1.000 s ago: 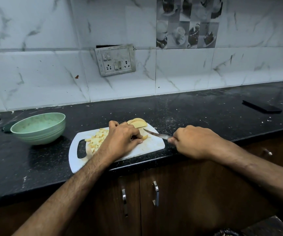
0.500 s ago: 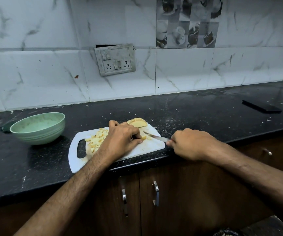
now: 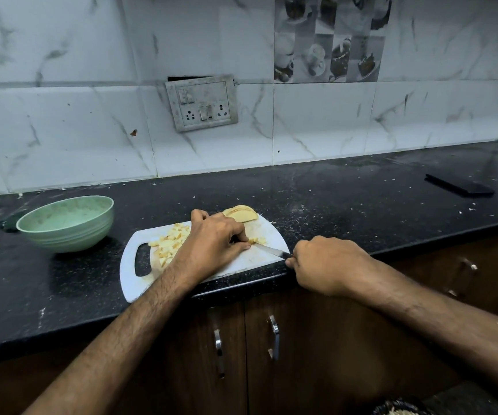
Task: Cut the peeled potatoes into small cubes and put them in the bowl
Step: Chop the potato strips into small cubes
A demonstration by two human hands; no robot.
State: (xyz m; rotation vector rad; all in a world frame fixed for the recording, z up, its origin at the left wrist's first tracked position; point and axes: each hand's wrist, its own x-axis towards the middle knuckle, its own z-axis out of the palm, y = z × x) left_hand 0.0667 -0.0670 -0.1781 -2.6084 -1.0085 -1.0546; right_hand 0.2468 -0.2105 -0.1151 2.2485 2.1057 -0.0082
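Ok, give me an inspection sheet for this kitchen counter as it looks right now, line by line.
Surface: black countertop, speckled with crumbs and dust.
Job's things: white cutting board at the front edge; potato cubes piled on its left part; uncut potato slices at its far edge; green bowl to the left, no cubes visible in it.
Clutter: dark flat object on the far right.
Hands: left hand holds down a potato piece; right hand grips the knife, blade at that piece.
Cables: nothing seen.
Surroundings: marble-look tiled wall, switch and socket plate, cabinet doors with metal handles below.
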